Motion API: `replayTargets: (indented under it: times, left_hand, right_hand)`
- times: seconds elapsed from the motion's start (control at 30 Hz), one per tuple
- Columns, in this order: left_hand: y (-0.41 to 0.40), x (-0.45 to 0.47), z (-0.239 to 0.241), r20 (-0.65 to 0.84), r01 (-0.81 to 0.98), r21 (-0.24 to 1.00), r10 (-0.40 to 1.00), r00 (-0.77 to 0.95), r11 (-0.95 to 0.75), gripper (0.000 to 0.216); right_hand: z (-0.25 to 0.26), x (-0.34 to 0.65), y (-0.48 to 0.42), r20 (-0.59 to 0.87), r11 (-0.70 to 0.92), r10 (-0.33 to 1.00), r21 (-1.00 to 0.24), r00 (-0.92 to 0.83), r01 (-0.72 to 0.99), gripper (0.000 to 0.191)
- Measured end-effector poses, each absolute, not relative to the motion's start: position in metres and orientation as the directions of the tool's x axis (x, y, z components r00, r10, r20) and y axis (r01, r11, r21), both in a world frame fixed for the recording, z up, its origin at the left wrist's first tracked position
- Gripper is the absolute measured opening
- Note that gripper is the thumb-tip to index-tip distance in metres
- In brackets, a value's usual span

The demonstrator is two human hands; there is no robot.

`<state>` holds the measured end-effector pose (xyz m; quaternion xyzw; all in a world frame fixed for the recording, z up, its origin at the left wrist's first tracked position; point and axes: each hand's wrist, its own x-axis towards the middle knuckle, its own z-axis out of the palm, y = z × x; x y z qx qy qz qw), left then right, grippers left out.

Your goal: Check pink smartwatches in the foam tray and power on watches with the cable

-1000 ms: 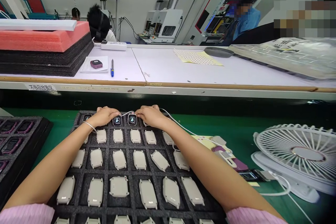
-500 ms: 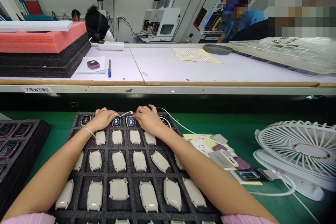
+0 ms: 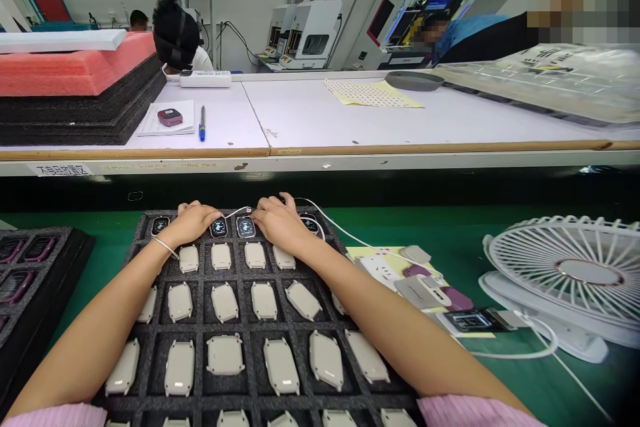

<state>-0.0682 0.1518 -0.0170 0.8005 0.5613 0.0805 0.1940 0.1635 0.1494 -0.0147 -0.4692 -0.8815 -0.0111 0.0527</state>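
Observation:
A black foam tray (image 3: 197, 330) lies in front of me, its cells holding several pale cream watch cases (image 3: 225, 355) and a back row of watches with lit screens. My left hand (image 3: 194, 221) is at that row, fingers closed at the edge of a lit smartwatch (image 3: 219, 227). Just right of it, my right hand (image 3: 277, 219) has its fingers bunched against the side of a second lit smartwatch (image 3: 245, 227). A thin white cable (image 3: 236, 212) runs between the two watches. Both hands partly hide the fingertips' contact.
Left stands another foam tray (image 3: 37, 283) with purple-edged cases. At right are a white fan (image 3: 565, 273), a power strip (image 3: 380, 270) and a long white cable (image 3: 350, 233). Behind, a raised shelf (image 3: 300, 113) carries stacked foam (image 3: 75, 73), a pen (image 3: 203, 123) and paper. Other people work beyond.
The whole view has shifted slightly, so the shelf and tray sit a little higher in the picture. Both hands stay at the same two watches.

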Motion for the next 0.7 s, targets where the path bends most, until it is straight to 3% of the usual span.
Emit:
replayTargets:
  times: [0.37, 0.7]
  left_hand:
    - [0.1525, -0.0656, -0.0153, -0.106, 0.873, 0.404, 0.934, 0.342, -0.274, 0.04]
    - [0.1518, -0.0603, -0.0115, -0.049, 0.817, 0.557, 0.976, 0.211, -0.148, 0.021]
  right_hand:
    - [-0.0122, 0.1625, 0.1488, 0.078, 0.533, 0.845, -0.029, -0.529, 0.846, 0.031]
    - [-0.0099, 0.1581, 0.1483, 0.122, 0.442, 0.894, -0.09, -0.431, 0.892, 0.028]
